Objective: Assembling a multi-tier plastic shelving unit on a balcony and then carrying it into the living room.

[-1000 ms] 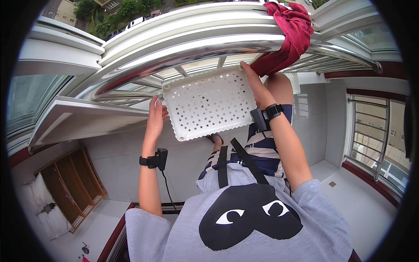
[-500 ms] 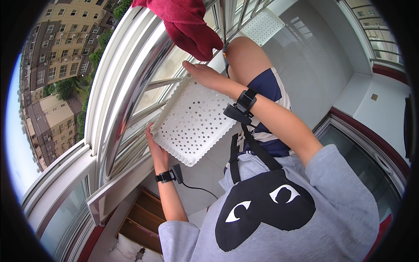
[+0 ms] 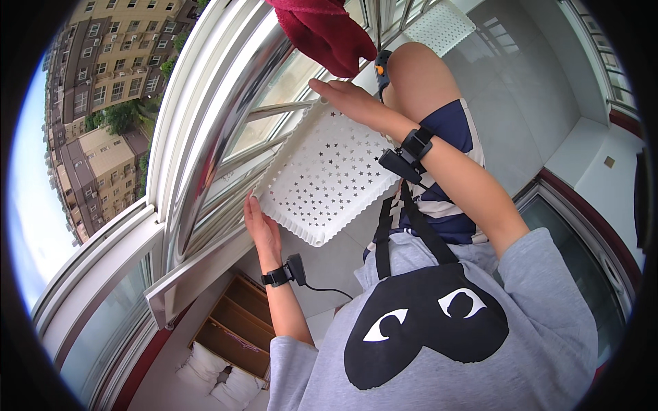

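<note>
A white plastic tray point(image 3: 327, 175), pierced with star-shaped holes and edged with a scalloped rim, is tilted in front of me beside the window rails. At its lower left corner my left hand point(image 3: 263, 229) grips the rim, thumb on the near side. My right hand point(image 3: 351, 101) is closed on the opposite corner, its fingers partly hidden by the hand itself and the rim. A dark red cloth point(image 3: 325, 34) hangs from the railing just above the right hand. Each wrist wears a black strap with a small device.
A curved metal rail point(image 3: 219, 130) and white window frames run along my left, with buildings outside. Another white perforated tray point(image 3: 440, 29) lies on the grey tiled floor point(image 3: 514, 89) at the far side. A wooden shelf point(image 3: 240, 325) and white pillows point(image 3: 205, 373) are lower left.
The tray, both hands and the surroundings sit slightly further right and higher in the picture, as the view has shifted. Both hands keep their hold on the tray.
</note>
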`<action>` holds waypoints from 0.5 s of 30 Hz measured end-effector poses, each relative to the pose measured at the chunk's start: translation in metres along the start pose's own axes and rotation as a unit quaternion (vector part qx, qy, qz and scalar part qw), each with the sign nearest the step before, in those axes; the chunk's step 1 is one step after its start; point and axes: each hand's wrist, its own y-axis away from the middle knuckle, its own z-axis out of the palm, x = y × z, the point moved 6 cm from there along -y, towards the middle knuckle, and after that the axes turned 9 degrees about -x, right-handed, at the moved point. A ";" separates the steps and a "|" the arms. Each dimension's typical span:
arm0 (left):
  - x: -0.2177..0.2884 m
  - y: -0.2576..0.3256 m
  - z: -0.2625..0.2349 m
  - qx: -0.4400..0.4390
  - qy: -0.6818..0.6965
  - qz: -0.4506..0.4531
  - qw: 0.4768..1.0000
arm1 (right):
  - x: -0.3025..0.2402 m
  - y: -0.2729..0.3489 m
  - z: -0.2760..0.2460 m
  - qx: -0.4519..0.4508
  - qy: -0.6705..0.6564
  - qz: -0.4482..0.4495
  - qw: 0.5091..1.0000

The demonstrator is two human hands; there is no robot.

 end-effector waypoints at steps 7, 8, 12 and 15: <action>0.010 -0.005 -0.009 0.076 -0.162 -0.032 0.983 | -0.003 0.001 -0.005 -0.045 0.063 -0.033 0.996; 0.013 -0.010 -0.009 0.064 -0.193 -0.029 0.979 | -0.003 0.001 -0.006 -0.045 0.061 -0.031 0.997; 0.011 -0.026 -0.013 0.019 -0.118 -0.044 0.992 | -0.015 0.009 -0.011 -0.003 0.038 -0.067 0.997; 0.009 -0.029 -0.010 -0.051 -0.105 -0.078 0.990 | -0.016 0.007 -0.013 0.028 0.121 -0.148 0.981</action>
